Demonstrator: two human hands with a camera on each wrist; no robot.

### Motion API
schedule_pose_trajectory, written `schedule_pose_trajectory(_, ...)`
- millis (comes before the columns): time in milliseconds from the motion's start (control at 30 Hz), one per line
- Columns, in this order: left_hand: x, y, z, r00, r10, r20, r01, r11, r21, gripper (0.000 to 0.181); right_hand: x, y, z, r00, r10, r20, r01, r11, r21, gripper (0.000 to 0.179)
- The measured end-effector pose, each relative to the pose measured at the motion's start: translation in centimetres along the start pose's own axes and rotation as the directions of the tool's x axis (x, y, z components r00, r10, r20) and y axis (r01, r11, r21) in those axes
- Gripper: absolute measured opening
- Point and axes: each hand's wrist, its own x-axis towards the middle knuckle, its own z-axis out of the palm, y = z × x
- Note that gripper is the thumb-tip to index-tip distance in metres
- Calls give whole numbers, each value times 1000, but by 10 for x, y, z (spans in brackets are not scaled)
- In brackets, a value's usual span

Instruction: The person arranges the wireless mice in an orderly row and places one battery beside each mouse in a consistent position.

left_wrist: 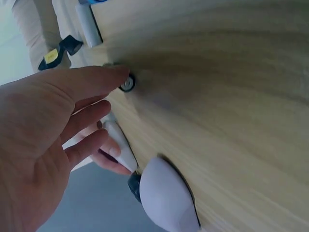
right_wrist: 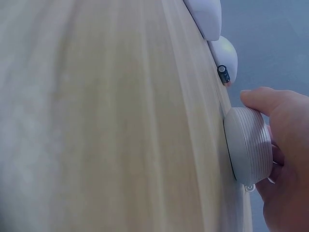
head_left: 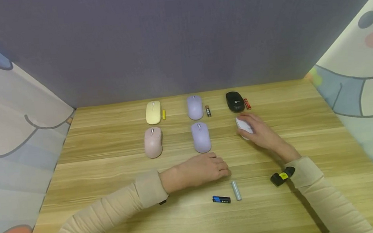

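Note:
My left hand (head_left: 202, 170) is low over the wooden table, in front of the nearer purple mouse (head_left: 201, 137). Between its thumb and fingers it pinches a battery (left_wrist: 127, 83), whose round end shows in the left wrist view; the rest is hidden. Farther right, my right hand (head_left: 259, 133) holds a white mouse (head_left: 244, 125) by its sides, with the mouse at the tabletop. Ridges run along the side of this mouse in the right wrist view. A black-and-blue battery (head_left: 221, 199) and a silver battery (head_left: 236, 191) lie nearer me.
Along the back stand a yellow mouse (head_left: 153, 112), another purple mouse (head_left: 194, 107) and a black mouse (head_left: 235, 101). Beside them lie a yellow battery (head_left: 164, 115), a black battery (head_left: 208, 111) and a red battery (head_left: 247, 104). A pink mouse (head_left: 153, 142) is at left.

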Motion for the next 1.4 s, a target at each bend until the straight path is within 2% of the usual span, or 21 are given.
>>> schedule_pose_trajectory(233, 4, 7, 3, 998, 42, 55, -43, 999, 7, 48, 1, 1, 1, 1000, -15, -9, 15, 1000, -5, 55)
schedule_pose_trajectory(533, 3, 8, 7, 997, 29, 69, -28, 1000, -13, 47, 0, 3, 3, 1000, -14, -23, 14, 1000, 0, 56)
schedule_pose_trajectory(800, -2, 7, 6, 997, -25, 70, 29, 998, -61, 44, 0, 3, 3, 1000, -9, -20, 9, 1000, 2, 56)
schedule_pose_trajectory(1000, -3, 6, 4, 995, -65, 73, 70, 995, -68, 31, 0, 2, 2, 1000, -3, -20, 3, 1000, 3, 57)
schedule_pose_trajectory(1133, -2, 4, 5, 993, -89, 73, 97, 988, -117, 25, 0, 1, 2, 1000, 3, -13, -3, 1000, 4, 58)
schedule_pose_trajectory(1300, -4, 0, 6, 992, -103, 67, 113, 978, -177, 34, 0, 2, 2, 1000, 5, -9, -5, 1000, -2, 58)
schedule_pose_trajectory(1400, -8, -6, 5, 992, -124, 37, 129, 970, -207, 38, 0, 2, 2, 1000, 3, -12, -3, 1000, 1, 58)
